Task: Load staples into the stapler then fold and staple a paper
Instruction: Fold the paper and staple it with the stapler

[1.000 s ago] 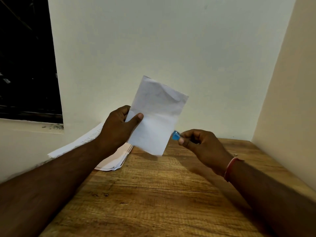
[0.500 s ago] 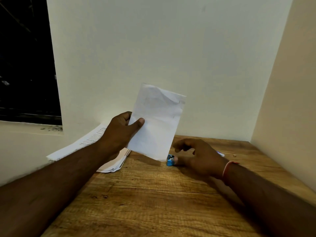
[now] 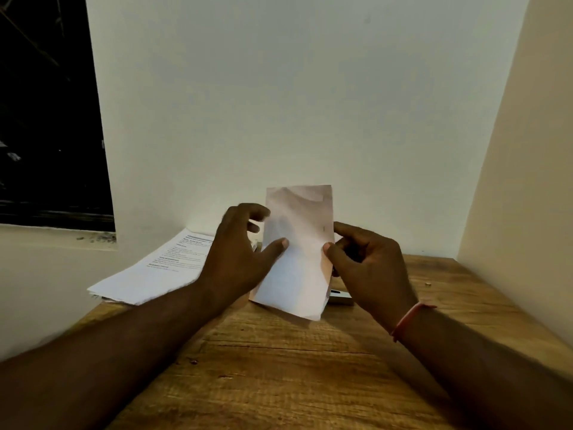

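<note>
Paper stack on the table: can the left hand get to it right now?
Probably yes. The paper stack lies uncovered right beside the left hand, nothing between them. That hand holds the folded paper, but the right hand grips it too, so it could let go.

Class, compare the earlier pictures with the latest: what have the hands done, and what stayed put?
The right hand set the small blue stapler down on the wooden table, let go, and now pinches the right edge of the folded white paper. The left hand still holds that paper. The stack of printed sheets stayed put.
</note>
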Demonstrator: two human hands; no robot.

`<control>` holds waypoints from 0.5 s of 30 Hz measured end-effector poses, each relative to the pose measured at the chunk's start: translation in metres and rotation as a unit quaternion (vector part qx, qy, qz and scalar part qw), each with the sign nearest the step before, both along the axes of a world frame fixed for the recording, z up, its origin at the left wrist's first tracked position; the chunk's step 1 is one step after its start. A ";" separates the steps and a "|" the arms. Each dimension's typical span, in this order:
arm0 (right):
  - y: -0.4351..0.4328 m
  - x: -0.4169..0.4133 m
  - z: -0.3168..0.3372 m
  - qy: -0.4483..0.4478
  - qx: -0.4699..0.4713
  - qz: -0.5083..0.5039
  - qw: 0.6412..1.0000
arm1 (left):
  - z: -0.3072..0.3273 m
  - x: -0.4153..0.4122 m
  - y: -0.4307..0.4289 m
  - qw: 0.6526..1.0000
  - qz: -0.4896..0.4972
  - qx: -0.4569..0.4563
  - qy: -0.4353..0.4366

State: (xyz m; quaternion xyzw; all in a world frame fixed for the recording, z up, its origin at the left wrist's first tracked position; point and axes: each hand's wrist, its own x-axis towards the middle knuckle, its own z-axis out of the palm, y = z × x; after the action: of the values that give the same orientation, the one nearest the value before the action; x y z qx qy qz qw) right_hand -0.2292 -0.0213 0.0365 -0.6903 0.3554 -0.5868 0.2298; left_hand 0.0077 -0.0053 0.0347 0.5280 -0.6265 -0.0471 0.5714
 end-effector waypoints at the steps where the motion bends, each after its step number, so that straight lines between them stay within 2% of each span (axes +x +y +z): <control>1: 0.002 0.001 -0.001 0.020 -0.029 -0.015 0.999 | 0.004 -0.005 0.004 1.000 -0.023 -0.003 0.002; 6: 0.009 0.009 -0.007 0.107 -0.132 -0.012 0.985 | 0.011 -0.030 0.017 0.988 -0.139 0.025 0.070; 12: 0.012 0.012 -0.007 0.077 -0.111 0.035 0.990 | 0.013 -0.028 0.022 0.983 -0.159 0.018 0.093; 15: 0.012 0.011 -0.004 0.073 -0.100 0.034 0.992 | 0.015 -0.026 0.024 0.984 -0.164 0.018 0.063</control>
State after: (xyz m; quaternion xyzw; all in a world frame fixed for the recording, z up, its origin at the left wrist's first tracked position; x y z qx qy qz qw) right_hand -0.2183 -0.0093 0.0322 -0.7623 0.2869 -0.5597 0.1528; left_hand -0.0186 0.0184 0.0493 0.4245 -0.6664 -0.1846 0.5845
